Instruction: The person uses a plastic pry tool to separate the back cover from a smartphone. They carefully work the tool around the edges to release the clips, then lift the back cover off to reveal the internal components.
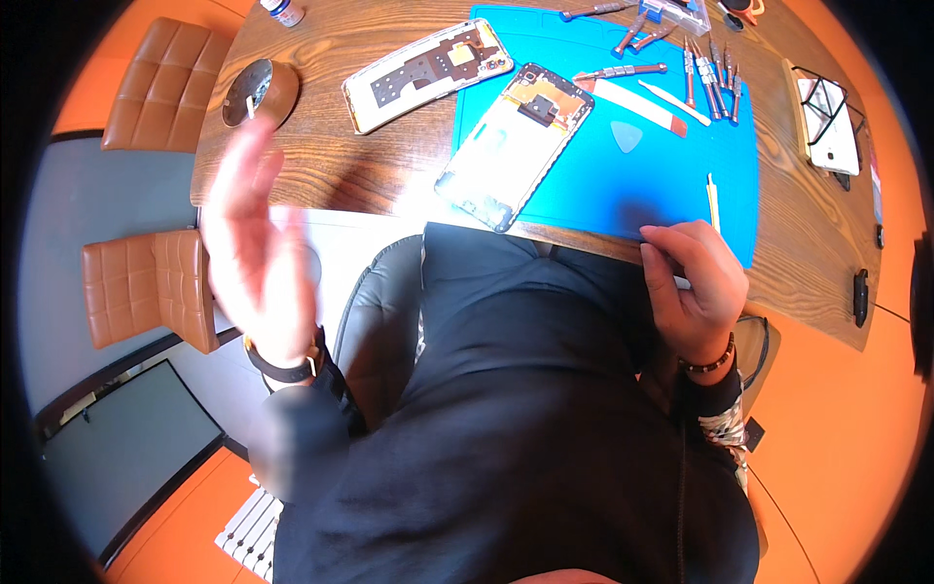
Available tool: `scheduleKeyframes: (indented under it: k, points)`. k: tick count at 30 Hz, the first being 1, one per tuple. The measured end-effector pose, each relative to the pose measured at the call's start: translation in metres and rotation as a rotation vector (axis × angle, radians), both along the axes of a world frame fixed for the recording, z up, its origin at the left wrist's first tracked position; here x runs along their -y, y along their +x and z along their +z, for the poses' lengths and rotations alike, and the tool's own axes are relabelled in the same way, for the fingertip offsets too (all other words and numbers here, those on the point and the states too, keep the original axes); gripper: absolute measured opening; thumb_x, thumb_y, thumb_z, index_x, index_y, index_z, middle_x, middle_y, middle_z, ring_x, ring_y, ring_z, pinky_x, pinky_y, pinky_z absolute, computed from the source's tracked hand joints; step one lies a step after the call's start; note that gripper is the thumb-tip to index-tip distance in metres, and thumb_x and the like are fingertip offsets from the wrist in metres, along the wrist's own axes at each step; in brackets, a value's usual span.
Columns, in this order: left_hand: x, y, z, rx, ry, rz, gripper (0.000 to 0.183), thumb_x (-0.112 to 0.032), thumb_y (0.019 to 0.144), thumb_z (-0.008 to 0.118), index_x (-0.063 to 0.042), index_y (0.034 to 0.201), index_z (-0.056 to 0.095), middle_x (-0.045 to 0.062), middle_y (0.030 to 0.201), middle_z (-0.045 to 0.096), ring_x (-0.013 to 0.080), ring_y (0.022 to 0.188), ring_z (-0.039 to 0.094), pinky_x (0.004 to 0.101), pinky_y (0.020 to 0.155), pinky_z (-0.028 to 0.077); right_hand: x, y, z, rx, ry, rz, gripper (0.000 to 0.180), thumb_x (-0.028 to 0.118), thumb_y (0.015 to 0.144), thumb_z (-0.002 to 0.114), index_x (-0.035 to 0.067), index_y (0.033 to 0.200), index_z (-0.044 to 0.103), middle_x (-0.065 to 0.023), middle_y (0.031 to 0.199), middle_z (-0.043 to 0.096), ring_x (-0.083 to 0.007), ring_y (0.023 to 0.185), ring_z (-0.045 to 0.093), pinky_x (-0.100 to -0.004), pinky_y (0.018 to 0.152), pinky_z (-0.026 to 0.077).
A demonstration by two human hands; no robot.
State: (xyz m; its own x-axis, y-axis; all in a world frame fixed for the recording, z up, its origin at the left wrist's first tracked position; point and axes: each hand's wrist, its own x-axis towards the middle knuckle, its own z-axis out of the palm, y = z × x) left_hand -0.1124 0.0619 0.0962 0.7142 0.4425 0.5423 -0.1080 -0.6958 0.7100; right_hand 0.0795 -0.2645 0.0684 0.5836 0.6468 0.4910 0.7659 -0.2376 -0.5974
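Note:
My left hand (252, 241), blurred, is raised at the left with fingers extended and thumb apart; I see nothing in it. Just beyond its fingertips stands a round ashtray (286, 91) with a white cigarette (250, 106) at its rim. My right hand (697, 274) is at the table's front edge, fingers curled, with a small gap between thumb and forefinger and nothing visible in it. Between the hands, an opened smartphone (503, 157) lies mostly on a blue work mat (584, 193). A detached phone back housing (416, 84) lies farther back, overlapping the mat's left edge.
Several precision screwdrivers (704, 77), a triangular pick (626, 136) and a white pry stick (675, 102) lie on the mat. A white phone (828, 128) is on the wooden table (795, 241) at right. A small bottle (283, 11) stands back left; brown chairs (149, 288) flank the left side.

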Motion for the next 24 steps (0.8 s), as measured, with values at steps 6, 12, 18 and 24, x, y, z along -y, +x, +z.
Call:
scheduleKeyframes:
  k: [6,12,18,24]
  points:
    - [0.039,0.007,-0.017,0.024,0.027,-0.087,0.120,0.000,0.085,0.079,-0.016,0.174,0.001,0.022,0.173,0.019,0.0382,0.158,0.022,0.0576,0.126,0.024,0.005,-0.013,0.000,-0.017,-0.001,-0.043,0.018,-0.005,0.083,0.081,0.000,0.099,0.075,-0.0122,0.086,0.071,-0.0277,0.075,0.069,-0.0344,0.066,0.054]
    - [0.040,0.002,-0.024,0.244,-0.313,0.008,0.047,0.007,0.097,0.048,0.001,0.142,0.061,0.021,0.123,0.065,0.0240,0.107,0.064,0.0441,0.099,0.054,0.021,-0.013,0.010,0.056,-0.024,-0.041,0.018,-0.006,0.083,0.080,-0.001,0.100,0.075,-0.0124,0.088,0.072,-0.0269,0.075,0.069,-0.0337,0.068,0.054]
    - [0.050,-0.007,-0.029,0.438,0.064,-0.161,0.017,-0.002,0.079,0.057,0.000,0.089,0.071,0.029,0.142,0.050,0.0446,0.135,0.043,0.0579,0.113,0.037,0.038,-0.013,0.010,0.016,0.008,-0.135,0.021,-0.009,0.082,0.079,-0.002,0.102,0.074,-0.0148,0.090,0.071,-0.0279,0.076,0.069,-0.0343,0.070,0.055]
    - [0.063,-0.049,-0.107,-0.627,-0.108,-0.556,0.052,-0.029,0.097,0.067,-0.004,0.143,0.065,0.029,0.157,0.052,0.0439,0.147,0.051,0.0526,0.122,0.040,0.074,-0.007,0.011,-0.025,-0.018,0.211,0.022,-0.007,0.082,0.077,-0.003,0.103,0.073,-0.0146,0.087,0.070,-0.0290,0.076,0.069,-0.0350,0.070,0.055]
